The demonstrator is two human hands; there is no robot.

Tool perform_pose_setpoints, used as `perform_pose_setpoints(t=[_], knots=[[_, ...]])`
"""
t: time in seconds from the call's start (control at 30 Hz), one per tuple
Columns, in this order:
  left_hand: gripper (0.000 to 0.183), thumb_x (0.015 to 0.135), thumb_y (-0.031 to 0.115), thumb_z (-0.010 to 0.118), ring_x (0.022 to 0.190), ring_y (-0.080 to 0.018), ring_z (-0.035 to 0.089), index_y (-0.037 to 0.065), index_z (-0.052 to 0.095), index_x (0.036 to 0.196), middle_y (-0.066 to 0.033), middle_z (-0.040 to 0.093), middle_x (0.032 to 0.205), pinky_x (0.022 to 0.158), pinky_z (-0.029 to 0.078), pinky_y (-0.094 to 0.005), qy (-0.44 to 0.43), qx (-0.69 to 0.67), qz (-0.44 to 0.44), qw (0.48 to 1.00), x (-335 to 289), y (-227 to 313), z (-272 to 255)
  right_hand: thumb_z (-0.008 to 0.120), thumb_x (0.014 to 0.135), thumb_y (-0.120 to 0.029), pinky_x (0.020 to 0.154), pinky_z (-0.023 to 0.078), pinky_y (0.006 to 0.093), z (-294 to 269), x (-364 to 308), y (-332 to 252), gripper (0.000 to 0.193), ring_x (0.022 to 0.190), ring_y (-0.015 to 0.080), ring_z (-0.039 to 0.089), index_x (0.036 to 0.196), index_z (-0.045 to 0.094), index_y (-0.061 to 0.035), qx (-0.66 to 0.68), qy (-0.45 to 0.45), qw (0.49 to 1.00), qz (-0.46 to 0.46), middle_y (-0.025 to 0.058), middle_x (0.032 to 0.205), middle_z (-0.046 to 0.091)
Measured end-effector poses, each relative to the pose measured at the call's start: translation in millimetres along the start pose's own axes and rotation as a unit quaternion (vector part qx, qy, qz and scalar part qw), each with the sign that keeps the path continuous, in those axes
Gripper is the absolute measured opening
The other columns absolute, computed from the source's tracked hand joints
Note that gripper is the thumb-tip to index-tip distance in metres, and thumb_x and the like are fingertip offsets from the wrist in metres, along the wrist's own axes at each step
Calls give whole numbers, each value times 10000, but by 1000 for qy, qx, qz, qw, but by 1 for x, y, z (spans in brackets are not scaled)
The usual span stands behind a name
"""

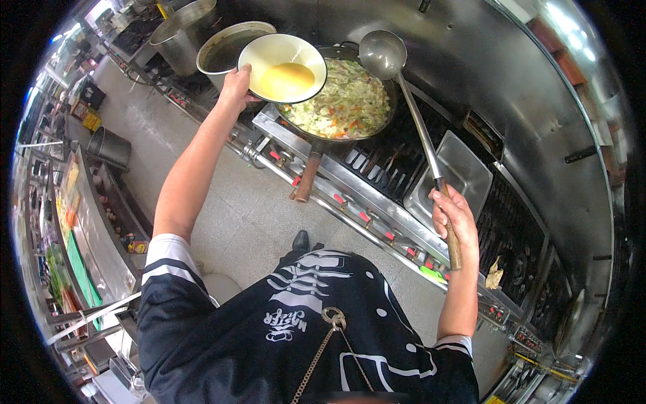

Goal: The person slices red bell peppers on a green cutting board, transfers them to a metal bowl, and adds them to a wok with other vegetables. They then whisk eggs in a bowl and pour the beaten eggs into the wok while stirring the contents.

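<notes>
My left hand (pixel 238 89) grips the rim of a white bowl (pixel 304 56) with a dark edge. Yellow liquid (pixel 286 81) lies pooled in the tilted bowl, over the left side of a wide pan. Chopped vegetables (pixel 346 108), green, white and orange, fill this pan (pixel 336 139), whose wooden handle (pixel 309 176) points toward me. In my right hand (pixel 454 212) is the wooden handle of a long metal ladle (pixel 417 124). The ladle's bowl is up at the pan's far right edge; I cannot tell whether it touches.
A rectangular steel tray (pixel 464 172) sits on the burners right of the pan. Two large pots (pixel 235 32) stand at the back left. Red gas knobs (pixel 340 199) line the stove's front. A prep counter (pixel 101 229) runs along the left, with a dark bucket (pixel 110 147) on the floor.
</notes>
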State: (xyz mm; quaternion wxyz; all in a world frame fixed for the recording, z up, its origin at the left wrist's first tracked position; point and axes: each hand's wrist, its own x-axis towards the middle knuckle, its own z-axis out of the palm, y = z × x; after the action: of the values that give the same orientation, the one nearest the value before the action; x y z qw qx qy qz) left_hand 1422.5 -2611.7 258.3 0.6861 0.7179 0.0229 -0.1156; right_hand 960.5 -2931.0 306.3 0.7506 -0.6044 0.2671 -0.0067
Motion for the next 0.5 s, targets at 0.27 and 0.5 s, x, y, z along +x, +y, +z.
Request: perform_pose_setpoints(t=[0.27,0.5], knots=[[483,1052,310,507,917,-338,755,-45,511,1379,-208,685,1192,661,665,-510,-2,-1,13,1000,-2,22,0,620,1058,-244,360,317,239,-3,-1,2,178,360,66,387,1044,589,-69,62,-24,998,14,-54,549,432],[522,1056,405,563,1075,-313,710,11,571,1398,-142,668,1335,710,628,-464,30,-8,8,999,2,48,-3,657,1033,-243,347,286,223,3,-2,9,183,358,52,364,1051,578,-79,11,13,1000,2,-62,548,433]])
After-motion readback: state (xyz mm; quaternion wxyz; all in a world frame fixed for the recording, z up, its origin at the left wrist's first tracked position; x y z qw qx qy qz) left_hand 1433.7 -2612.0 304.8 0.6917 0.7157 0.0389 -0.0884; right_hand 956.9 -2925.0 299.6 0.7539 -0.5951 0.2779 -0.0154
